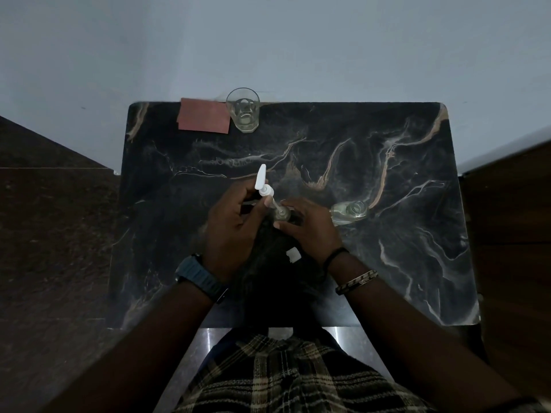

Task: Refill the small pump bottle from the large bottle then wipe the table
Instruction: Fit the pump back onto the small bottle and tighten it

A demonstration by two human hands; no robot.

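Observation:
The small clear pump bottle [281,215] stands on the dark marble table [387,180] near its middle. My right hand [310,229] grips the bottle from the right side. My left hand [231,231] holds the white pump head [262,181] tilted above it, with the pump's tube reaching down into the bottle's mouth. The pump head is off the neck. A larger clear bottle [349,213] with its mouth uncapped stands just right of my right hand, apart from it.
A red cloth [204,119] lies at the table's back edge, left of an empty drinking glass [243,110]. Something dark with a white tag [293,254] sits under my wrists. A pale wall runs behind the table, and dark wooden surfaces flank both sides.

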